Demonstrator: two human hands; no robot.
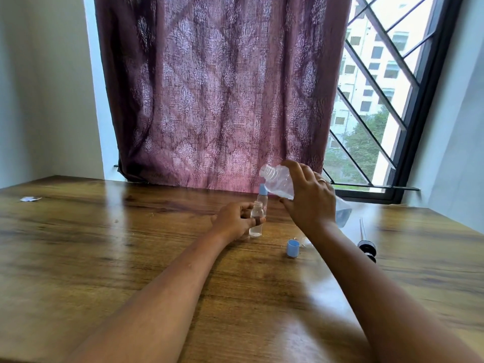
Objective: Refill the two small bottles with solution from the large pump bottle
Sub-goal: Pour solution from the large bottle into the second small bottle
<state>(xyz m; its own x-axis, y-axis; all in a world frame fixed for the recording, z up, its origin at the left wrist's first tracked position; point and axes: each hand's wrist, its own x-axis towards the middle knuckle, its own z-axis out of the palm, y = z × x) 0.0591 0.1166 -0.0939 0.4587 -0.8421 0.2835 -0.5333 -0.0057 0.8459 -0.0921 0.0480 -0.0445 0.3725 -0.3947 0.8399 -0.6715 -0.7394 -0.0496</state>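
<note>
the right hand (pixel 310 197) has its fingers curled around the body of the large bottle (pixel 281 183), pump already off, holding it in the air above and just to the right of the two small bottles. its long axis lies tilted, running from lower right up to upper left, and the open threaded mouth points up and to the left, a little past the open small bottle (pixel 256 218) and not over it. the left hand (pixel 234 221) pinches that small bottle between thumb and fingers, steadying it upright on the table (pixel 104 244). the capped small bottle (pixel 262 197) stands just behind it, near or touching; i cannot tell which. the main risk, as i judge it, is a spill: the big mouth is far wider than the small neck, so a quick tip could flood over the rim and onto the wood. the blue cap (pixel 292 248) and the pump (pixel 366 244) lie loose to the right, where a forearm could knock them.
</note>
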